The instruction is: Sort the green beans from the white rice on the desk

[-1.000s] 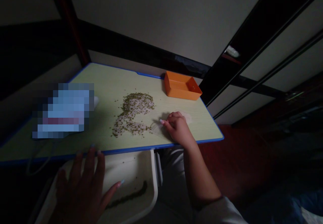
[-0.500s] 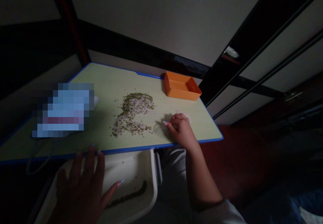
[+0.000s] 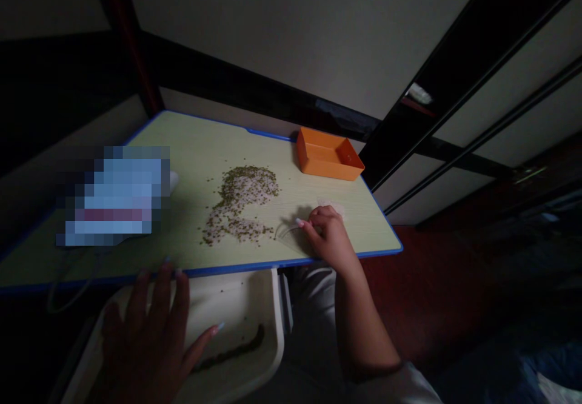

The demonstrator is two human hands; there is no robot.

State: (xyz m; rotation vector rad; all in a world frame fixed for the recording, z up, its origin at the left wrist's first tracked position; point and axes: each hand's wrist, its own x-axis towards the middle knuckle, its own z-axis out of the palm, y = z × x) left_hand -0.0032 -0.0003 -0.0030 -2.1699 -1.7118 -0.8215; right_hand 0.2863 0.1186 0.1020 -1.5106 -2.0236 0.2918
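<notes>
My right hand (image 3: 328,234) is closed over the right part of the tabletop, thumb and fingers together, holding a clear protractor (image 3: 291,238). Its curved edge shows to the left of my thumb; my hand covers the rest. Just beyond my knuckles lies a small patch of pale grains (image 3: 337,208). Left of the protractor, a mix of small green beans and pale grains (image 3: 248,188) is spread in a curved heap. My left hand (image 3: 148,331) is open, fingers spread, above a white bin (image 3: 275,325) at the table's near edge, holding nothing.
An orange open box (image 3: 330,167) stands at the table's (image 3: 195,143) far right corner. On the left sits a blurred-out bluish object (image 3: 118,195) with a cord-like loop hanging below it. A dark strip of material (image 3: 236,354) lies inside the bin. Cabinet panels rise behind the table.
The protractor looks tilted a little more, with its curved edge thinner in view. Both hands stay in nearly the same place, and the heap looks unchanged.
</notes>
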